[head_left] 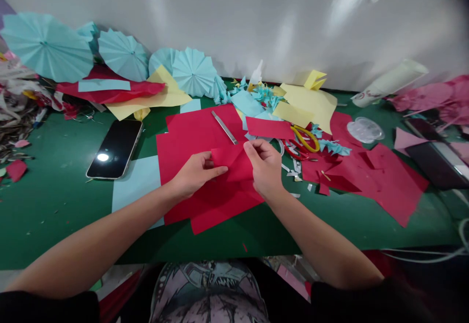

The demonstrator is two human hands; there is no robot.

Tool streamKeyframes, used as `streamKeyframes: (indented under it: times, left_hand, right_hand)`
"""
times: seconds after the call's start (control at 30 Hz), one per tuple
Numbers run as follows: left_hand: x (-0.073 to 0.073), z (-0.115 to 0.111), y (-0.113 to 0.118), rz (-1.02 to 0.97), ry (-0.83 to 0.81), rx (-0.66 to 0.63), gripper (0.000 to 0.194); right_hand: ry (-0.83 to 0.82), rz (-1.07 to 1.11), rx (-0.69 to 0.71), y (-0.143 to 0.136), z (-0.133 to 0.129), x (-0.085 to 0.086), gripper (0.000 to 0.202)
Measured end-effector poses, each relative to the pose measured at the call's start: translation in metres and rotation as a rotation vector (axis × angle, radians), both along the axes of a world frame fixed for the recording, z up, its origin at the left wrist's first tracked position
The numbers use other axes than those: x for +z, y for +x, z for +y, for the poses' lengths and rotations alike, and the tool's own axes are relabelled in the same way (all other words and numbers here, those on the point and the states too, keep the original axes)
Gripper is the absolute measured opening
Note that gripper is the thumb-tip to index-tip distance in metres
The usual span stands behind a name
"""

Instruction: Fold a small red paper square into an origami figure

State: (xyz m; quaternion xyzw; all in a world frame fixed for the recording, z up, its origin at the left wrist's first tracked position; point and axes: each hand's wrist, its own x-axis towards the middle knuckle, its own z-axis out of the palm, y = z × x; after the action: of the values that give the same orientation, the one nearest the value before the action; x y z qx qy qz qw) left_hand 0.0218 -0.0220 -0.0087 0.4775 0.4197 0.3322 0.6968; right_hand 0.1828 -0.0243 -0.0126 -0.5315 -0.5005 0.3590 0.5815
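A small folded piece of red paper [236, 164] is between my two hands, above larger red sheets [183, 137] that lie on the green table. My left hand [201, 172] pinches its left edge, thumb stretched across the front. At its upper right corner, my right hand [264, 164] grips it between thumb and fingers. A thin metal blade or tweezers-like tool [224, 127] rests on the red sheets just beyond the paper. Yellow-handled scissors [306, 139] and a red-handled pair [295, 151] lie right of my right hand.
A phone [115, 149] and a light blue sheet [135, 186] lie at left. Pleated blue paper fans [194, 71] line the wall. Yellow sheets [311, 103], a white glue bottle [257, 74] and red scraps [388, 181] are behind and right.
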Motion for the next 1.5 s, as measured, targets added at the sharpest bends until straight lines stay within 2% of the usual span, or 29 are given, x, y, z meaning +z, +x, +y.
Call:
streamKeyframes:
  times: [0.2,0.43,0.6,0.73,0.9,1.0,1.1,1.2,1.33,1.4,1.5]
  left_hand:
    - [-0.004,0.000,-0.002,0.093,0.225,0.083,0.026]
    - [0.000,-0.003,-0.003,0.233,0.335,0.083,0.031]
    - [0.002,-0.001,-0.003,0.260,0.334,0.062,0.026]
    - [0.000,0.000,-0.004,0.230,0.310,0.042,0.025]
    - [-0.004,0.002,-0.006,0.212,0.272,0.030,0.026]
    - [-0.006,0.003,-0.006,0.188,0.224,0.052,0.025]
    - [-0.009,0.003,-0.003,0.026,0.082,0.143,0.026]
    - [-0.011,0.004,0.000,-0.169,-0.070,0.268,0.026]
    - [-0.010,0.005,0.003,-0.266,-0.100,0.381,0.027]
    - [-0.009,0.004,0.005,-0.296,-0.105,0.429,0.029]
    - [-0.007,-0.001,0.010,-0.306,-0.115,0.468,0.031]
  right_hand:
    - [-0.133,-0.064,0.180,-0.004,-0.005,0.008,0.019]
    - [-0.162,-0.087,0.172,-0.001,-0.004,0.006,0.021]
    - [-0.173,-0.084,0.150,0.002,-0.002,0.002,0.024]
    - [-0.177,-0.004,0.120,0.003,0.001,0.000,0.023]
    - [-0.104,0.081,0.041,0.008,0.009,0.005,0.017]
    - [-0.068,0.216,-0.035,0.015,0.017,0.011,0.022]
    - [-0.081,0.305,-0.081,0.020,0.022,0.012,0.027]
    - [-0.178,0.316,0.055,0.017,0.020,0.004,0.039]
    - [-0.253,0.283,0.348,0.004,0.008,-0.007,0.061]
    - [-0.251,0.124,0.450,-0.003,0.000,-0.008,0.050]
    - [-0.260,-0.109,0.421,-0.013,-0.009,-0.004,0.034]
